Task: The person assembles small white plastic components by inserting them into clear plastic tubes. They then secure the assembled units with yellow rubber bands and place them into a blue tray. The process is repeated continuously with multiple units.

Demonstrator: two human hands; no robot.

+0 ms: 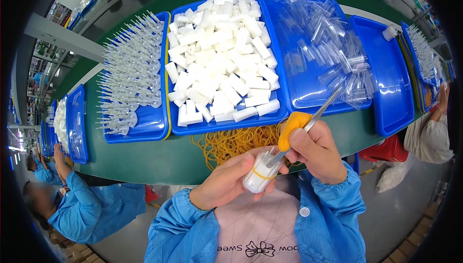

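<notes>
My left hand (226, 178) is closed round a small clear cylinder (262, 170) with white pieces inside and a yellow rubber band around it. My right hand (318, 152) grips a slim metal tool with a yellow-orange grip (292, 127); its exact kind is unclear. One end, flat and blunt, reaches the cylinder's open top, while the pointed end slants up and right over the trays. Just beyond my hands lies a heap of yellow rubber bands (226, 145) on the green table (183, 159).
Ahead stand blue trays with white pronged parts (130, 70), white foam blocks (222, 60) and clear plastic pieces (328, 46). Further right, a blue tray (393, 84) has one small part (389, 32) at its far edge. People in work clothes sit at both sides.
</notes>
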